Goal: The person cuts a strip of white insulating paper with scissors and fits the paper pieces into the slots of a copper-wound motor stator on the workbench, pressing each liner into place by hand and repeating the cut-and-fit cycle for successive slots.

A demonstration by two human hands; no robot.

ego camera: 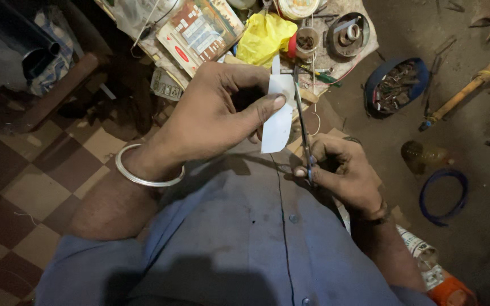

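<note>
My left hand (214, 116), with a silver bangle (143, 175) on the wrist, pinches a small white strip of paper (277, 122) between thumb and fingers. My right hand (341, 173) grips the handles of a pair of scissors (303, 127). The thin dark blades point up and away, running along the right edge of the paper. Both hands are held in front of my grey-blue shirt (245, 238).
A cluttered low table beyond the hands holds a yellow plastic bag (263, 37), a printed box (199, 31), round tins (347, 34) and tools. A blue tray of metal scraps (395, 85), a blue ring (443, 195) and a bottle (423, 154) lie on the dirt floor at right. Checkered tiles (29, 187) are at left.
</note>
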